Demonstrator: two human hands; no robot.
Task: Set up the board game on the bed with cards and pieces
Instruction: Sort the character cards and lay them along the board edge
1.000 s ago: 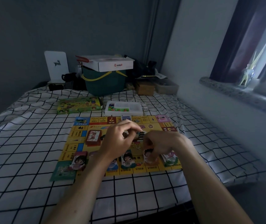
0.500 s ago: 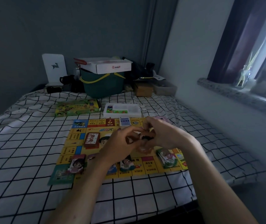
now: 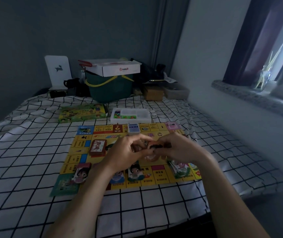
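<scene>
You hold a small cardboard character piece (image 3: 158, 146) with a clear round base above the middle of the yellow paper game board (image 3: 156, 176), lifted from the near edge it sat at a second ago. Your right hand (image 3: 180, 148) pinches its top; your left hand (image 3: 125, 153) curls fingers against it. Its print is blurred. More character standees (image 3: 134, 171) line the board's near edge on the checked bedsheet (image 3: 25, 160).

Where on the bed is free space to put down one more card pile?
Bare sheet lies left of the board, and in front of it, between the forearms. The board's near edge is crowded with cards; the tray and green box fill the far side.
</scene>
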